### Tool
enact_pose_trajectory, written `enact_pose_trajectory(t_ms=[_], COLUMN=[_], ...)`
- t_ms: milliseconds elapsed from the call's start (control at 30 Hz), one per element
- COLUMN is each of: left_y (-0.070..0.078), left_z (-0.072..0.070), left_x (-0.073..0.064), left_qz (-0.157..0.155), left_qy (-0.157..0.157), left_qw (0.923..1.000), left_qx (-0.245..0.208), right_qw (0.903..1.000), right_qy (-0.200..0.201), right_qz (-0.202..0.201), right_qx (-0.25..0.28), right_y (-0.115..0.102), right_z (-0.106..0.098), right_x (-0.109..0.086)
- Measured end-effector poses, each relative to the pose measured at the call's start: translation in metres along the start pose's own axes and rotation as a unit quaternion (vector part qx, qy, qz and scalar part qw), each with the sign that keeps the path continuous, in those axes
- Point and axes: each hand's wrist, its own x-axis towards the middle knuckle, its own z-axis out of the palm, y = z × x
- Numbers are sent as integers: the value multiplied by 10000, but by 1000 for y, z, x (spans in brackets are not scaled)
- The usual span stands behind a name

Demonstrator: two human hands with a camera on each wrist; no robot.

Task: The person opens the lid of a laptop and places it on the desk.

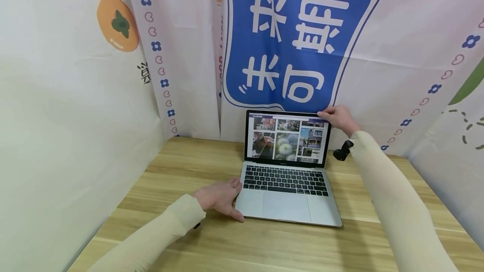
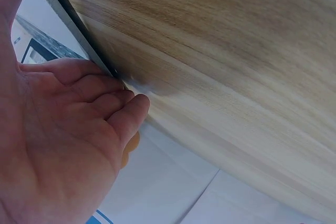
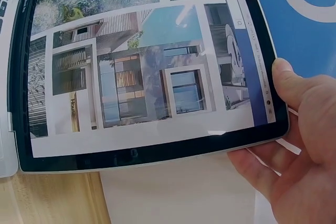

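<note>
A silver laptop [image 1: 286, 205] stands unfolded on the wooden table, its screen [image 1: 287, 137] lit with a page of pictures. At the screen's upper right corner, my right hand [image 1: 339, 119] pinches the lid. The right wrist view shows that thumb [image 3: 283, 69] at the bezel and the other fingers [image 3: 257, 169] behind the panel. My left hand [image 1: 221, 198] rests against the base's left side, thumb by the front left corner. In the left wrist view its palm [image 2: 68, 129] faces the camera, and its loosely bent fingers lie along the laptop's edge [image 2: 79, 35].
Printed fabric walls enclose the wooden table [image 1: 287, 247]; a blue panel [image 1: 295, 32] with white characters hangs right behind the screen. A pale wall [image 1: 75, 137] borders the left side. A small black device [image 1: 343, 151] sits at the right wrist.
</note>
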Motion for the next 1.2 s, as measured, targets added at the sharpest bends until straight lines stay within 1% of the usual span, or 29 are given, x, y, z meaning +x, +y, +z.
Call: enact_pose_trajectory(t_ms=[133, 333, 533, 733, 833, 1200], left_y=[-1, 0, 0, 0, 0, -1], left_z=[-1, 1, 1, 0, 1, 3], left_x=[-1, -2, -3, -4, -3, -1], left_qz=[10, 35, 39, 35, 47, 34], left_qy=[9, 53, 92, 78, 82, 68], left_qw=[10000, 10000, 9999, 10000, 9999, 10000], left_qx=[9, 54, 22, 35, 51, 26], right_qw=[9995, 9958, 9929, 9894, 9881, 9842], right_qy=[-29, -99, -128, 59, 118, 126], right_qz=[148, 428, 622, 860, 891, 919], right_qx=[281, 808, 1007, 1170, 1245, 1507], right_y=[2, 5, 7, 9, 10, 16], right_z=[-1, 1, 1, 6, 8, 9], right_x=[0, 0, 2, 1, 0, 1])
